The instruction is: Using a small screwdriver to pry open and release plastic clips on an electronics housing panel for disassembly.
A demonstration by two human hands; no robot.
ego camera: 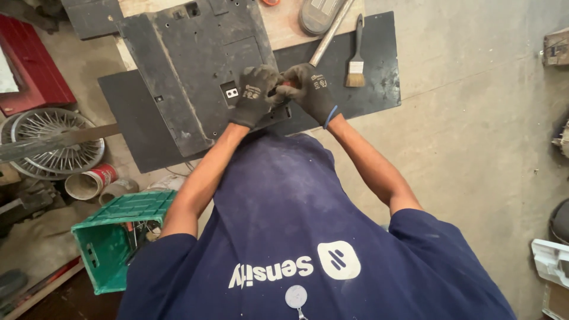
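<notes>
From the head camera, we see our gloved left hand (253, 95) and right hand (308, 90) pressed together, pinching a small reddish part (287, 85) over the dusty metal panel (189, 71). The part seems light and stiff; fingertip-grip it. A paintbrush (356, 56) lies nearby.

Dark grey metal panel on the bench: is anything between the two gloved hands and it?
Nothing visible. The left hand and right hand, both in black gloves, already meet at the near edge of the dark grey metal panel. The wooden-handled paintbrush lies apart, to the right.
</notes>
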